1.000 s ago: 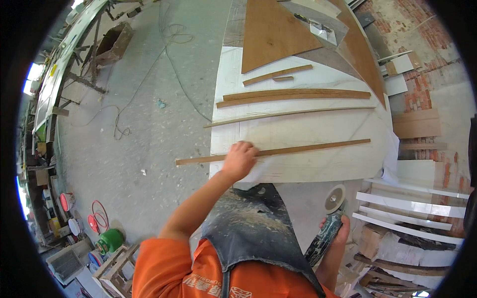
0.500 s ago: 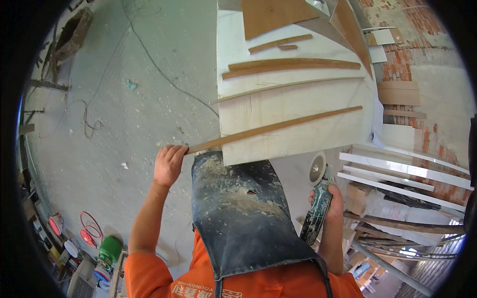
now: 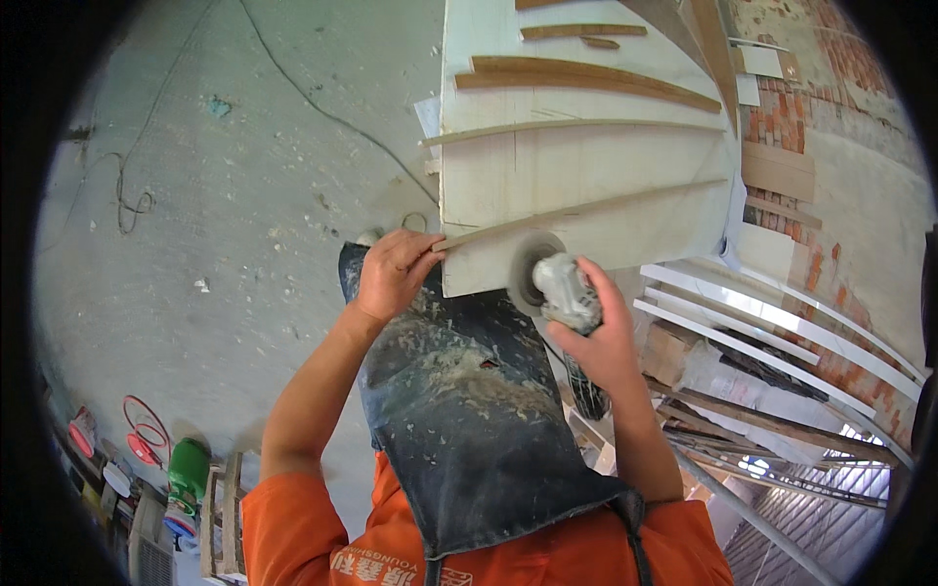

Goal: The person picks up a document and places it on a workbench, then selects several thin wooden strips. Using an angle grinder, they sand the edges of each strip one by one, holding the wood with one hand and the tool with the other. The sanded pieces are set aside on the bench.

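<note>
My left hand (image 3: 398, 271) is closed on the near end of a long thin wood strip (image 3: 586, 209), right at the left edge of a white board (image 3: 489, 276). The strip slants across the board toward its far right. In my right hand (image 3: 608, 332) is an angle grinder (image 3: 569, 293), gripped round its head and body. Its round disc (image 3: 534, 272) faces the strip, just on the near side of it, over the board's near edge; whether disc and strip touch I cannot tell.
More wood strips (image 3: 596, 83) lie farther up the board. Long white strips (image 3: 772, 317) and wooden poles (image 3: 782, 427) stand to the right by a brick wall (image 3: 782, 112). A cable (image 3: 332, 115) runs over the floor at left; a green container (image 3: 189, 469) stands lower left.
My right hand has brought the grinder up and left to the board's near edge. My left hand has moved right and up with the strip's end, and the strip looks turned onto another face.
</note>
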### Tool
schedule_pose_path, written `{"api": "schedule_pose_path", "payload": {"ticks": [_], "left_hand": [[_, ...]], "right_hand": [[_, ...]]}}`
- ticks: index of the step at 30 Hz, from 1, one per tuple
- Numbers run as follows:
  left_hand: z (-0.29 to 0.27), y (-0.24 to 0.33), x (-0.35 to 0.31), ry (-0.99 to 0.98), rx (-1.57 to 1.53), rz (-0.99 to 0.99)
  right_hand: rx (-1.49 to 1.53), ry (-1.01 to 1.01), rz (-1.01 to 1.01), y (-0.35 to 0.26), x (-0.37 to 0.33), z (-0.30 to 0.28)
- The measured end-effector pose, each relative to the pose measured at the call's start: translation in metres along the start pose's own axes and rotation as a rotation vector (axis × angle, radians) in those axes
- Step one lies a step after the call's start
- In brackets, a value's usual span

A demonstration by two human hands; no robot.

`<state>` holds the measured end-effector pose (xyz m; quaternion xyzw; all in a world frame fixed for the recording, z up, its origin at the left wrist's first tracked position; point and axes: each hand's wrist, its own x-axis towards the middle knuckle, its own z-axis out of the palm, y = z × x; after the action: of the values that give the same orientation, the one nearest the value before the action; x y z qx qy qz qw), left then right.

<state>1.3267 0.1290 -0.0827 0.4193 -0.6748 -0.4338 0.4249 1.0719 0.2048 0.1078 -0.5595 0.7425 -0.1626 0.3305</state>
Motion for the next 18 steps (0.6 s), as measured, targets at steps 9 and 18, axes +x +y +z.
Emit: {"api": "schedule_pose_path", "payload": {"ticks": [9, 18], "left_hand": [[0.003, -0.017, 0.001, 0.031, -0.035, 0.076], [0.004, -0.029, 0.004, 0.031, -0.106, 0.152]], "right_hand": [[-0.196, -0.228, -0.043, -0.043, 0.029, 0.046], [-0.204, -0.293, -0.129, -0.051, 0.037, 0.053]]}}
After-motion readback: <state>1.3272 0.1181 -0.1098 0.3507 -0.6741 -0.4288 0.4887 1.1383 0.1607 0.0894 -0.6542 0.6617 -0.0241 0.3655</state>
